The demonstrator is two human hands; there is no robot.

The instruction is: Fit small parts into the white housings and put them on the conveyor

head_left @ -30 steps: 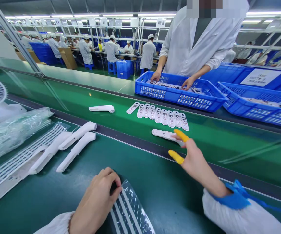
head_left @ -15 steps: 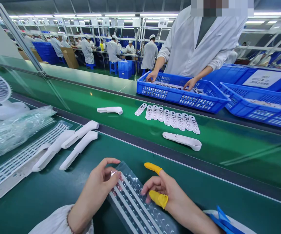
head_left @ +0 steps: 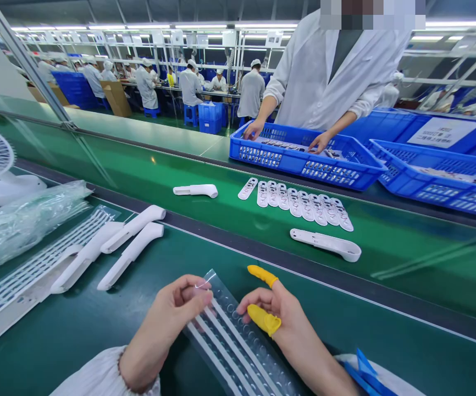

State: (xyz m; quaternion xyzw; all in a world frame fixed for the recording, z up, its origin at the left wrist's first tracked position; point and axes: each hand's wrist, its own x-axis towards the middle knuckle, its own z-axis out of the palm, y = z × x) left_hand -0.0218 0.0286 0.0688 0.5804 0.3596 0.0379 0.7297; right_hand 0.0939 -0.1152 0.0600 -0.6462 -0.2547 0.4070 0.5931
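My left hand (head_left: 186,305) pinches the upper edge of a clear plastic sheet (head_left: 244,352) with white strips and rows of round clear dots. The sheet tilts up from the bench, and its lower end leaves the view. Yellow finger cots cover the thumb and index finger of my right hand (head_left: 275,308). Those two fingers are apart, the others loosely bent beside the sheet's right edge; nothing shows in this hand. Left of my hands, white curved plastic handle shells (head_left: 133,256) lie on the bench, near another strip-covered sheet (head_left: 40,258).
A green conveyor belt (head_left: 230,212) carries a row of white oval panels (head_left: 318,208) and two handle shells, one an open shell (head_left: 324,243). Across it, a person in white reaches into a blue basket (head_left: 308,165). Plastic bags (head_left: 27,220) and a white fan (head_left: 13,187) stand left.
The panels and handle shells on the belt have moved right. My left hand has shifted slightly right at the sheet's edge; my right thumb has moved a little up and left.
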